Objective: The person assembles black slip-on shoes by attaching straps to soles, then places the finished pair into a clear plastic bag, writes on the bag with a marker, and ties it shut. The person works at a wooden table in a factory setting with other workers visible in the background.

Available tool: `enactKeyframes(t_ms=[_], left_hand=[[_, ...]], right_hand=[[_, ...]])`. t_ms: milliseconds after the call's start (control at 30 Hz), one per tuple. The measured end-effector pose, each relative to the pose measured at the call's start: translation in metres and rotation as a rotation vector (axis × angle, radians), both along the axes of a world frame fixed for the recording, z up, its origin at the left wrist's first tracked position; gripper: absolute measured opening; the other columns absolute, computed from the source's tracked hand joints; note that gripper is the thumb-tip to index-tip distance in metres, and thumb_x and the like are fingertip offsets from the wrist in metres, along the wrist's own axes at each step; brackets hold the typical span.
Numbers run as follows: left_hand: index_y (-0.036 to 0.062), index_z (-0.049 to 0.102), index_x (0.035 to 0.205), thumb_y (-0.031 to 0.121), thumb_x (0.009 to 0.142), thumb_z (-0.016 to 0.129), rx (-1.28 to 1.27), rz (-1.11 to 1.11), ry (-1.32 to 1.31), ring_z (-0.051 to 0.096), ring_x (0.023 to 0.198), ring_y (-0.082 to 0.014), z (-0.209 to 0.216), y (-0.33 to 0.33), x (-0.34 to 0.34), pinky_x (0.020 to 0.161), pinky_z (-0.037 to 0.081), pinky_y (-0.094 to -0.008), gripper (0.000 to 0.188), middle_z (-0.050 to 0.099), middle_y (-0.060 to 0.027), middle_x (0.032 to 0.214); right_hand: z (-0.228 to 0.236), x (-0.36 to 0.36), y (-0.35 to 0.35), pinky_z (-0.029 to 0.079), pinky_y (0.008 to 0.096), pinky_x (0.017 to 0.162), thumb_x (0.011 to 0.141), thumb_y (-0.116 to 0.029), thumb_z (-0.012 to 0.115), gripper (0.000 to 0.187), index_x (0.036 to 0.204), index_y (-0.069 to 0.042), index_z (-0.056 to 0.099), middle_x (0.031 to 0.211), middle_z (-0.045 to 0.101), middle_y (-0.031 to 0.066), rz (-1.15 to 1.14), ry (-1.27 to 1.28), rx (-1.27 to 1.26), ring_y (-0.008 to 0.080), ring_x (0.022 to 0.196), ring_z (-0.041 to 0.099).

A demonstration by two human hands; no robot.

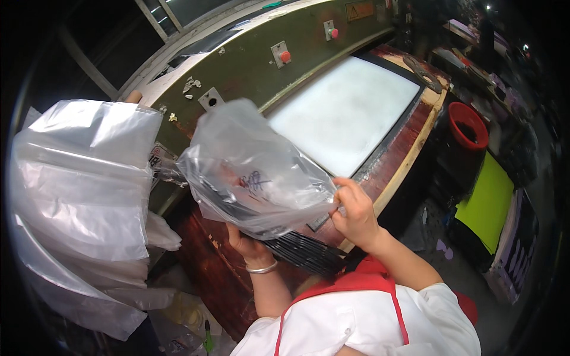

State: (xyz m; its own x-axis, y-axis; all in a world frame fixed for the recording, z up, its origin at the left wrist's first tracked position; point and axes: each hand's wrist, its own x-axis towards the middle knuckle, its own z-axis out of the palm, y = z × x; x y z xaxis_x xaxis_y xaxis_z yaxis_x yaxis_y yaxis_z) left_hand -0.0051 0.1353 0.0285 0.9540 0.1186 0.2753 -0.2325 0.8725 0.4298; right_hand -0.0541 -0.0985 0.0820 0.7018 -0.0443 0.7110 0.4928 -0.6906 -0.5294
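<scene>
A clear plastic bag, with dark handwriting on it, puffs out in front of me over the machine's near edge. My right hand pinches the bag's right edge between thumb and fingers. Under the bag's near side, my left hand, with a silver bangle at the wrist, grips a stack of thin black sheets. Its fingertips are hidden behind the plastic. The stack's near end sticks out of the bag toward my body, and its far part seems to lie inside or beneath the plastic; which, I cannot tell.
A pile of clear plastic bags hangs at the left. Beyond my hands lies a white panel on a reddish wooden table, beside a green machine beam with red buttons. At right are a red bowl and a yellow-green sheet.
</scene>
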Motion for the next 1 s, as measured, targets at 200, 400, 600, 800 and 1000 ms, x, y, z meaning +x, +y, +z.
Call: enactKeyframes(t_ms=[200,400,600,800,1000], left_hand=[[-0.0011,0.052,0.127,0.022,0.099,0.042,-0.253,-0.237,-0.047,0.057,0.114,-0.0300,-0.009,0.011,0.015,0.102,0.044,-0.0455,0.038,0.058,-0.0160,0.126],[-0.0005,0.050,0.129,0.022,0.100,0.043,-0.144,-0.111,0.087,0.055,0.116,-0.0273,-0.014,0.008,0.018,0.102,0.043,-0.0416,0.038,0.056,-0.0130,0.129],[0.0038,0.050,0.128,0.022,0.099,0.048,0.060,0.225,0.216,0.053,0.119,-0.0261,-0.012,0.004,0.033,0.102,0.042,-0.0416,0.035,0.056,-0.0096,0.129],[0.0056,0.046,0.133,0.017,0.098,0.049,0.201,0.331,0.225,0.053,0.118,-0.0236,-0.009,-0.007,0.031,0.102,0.043,-0.0389,0.037,0.054,-0.0075,0.131],[0.0068,0.046,0.133,0.016,0.098,0.048,0.190,0.293,0.213,0.054,0.118,-0.0245,0.000,-0.013,0.023,0.101,0.044,-0.0400,0.036,0.054,-0.0085,0.130]], right_hand=[[-0.022,-0.036,0.001,0.042,0.0340,0.042,0.067,0.007,0.063,0.026,0.090,0.001,0.054,0.061,0.048,0.0092,0.215,-0.346,0.010,0.0264,0.047,0.051],[-0.022,-0.061,0.002,0.041,0.0303,0.041,0.066,0.009,0.067,0.036,0.102,0.008,0.059,0.061,0.048,0.0065,0.374,-0.167,-0.158,0.0196,0.047,0.049],[-0.033,-0.061,0.006,0.046,0.0318,0.046,0.075,0.000,0.071,0.033,0.105,0.006,0.058,0.068,0.057,0.0103,0.430,0.011,0.086,0.0243,0.052,0.057],[-0.045,-0.032,-0.023,0.045,0.0379,0.091,0.069,-0.029,0.082,0.089,0.134,0.010,0.034,0.118,0.053,0.0241,0.128,0.355,0.154,0.0336,0.109,0.056],[-0.081,0.018,-0.018,0.046,0.0382,0.084,0.083,-0.018,0.068,0.040,0.113,0.004,0.055,0.100,0.061,0.0165,0.382,0.694,0.489,0.0285,0.097,0.060]])
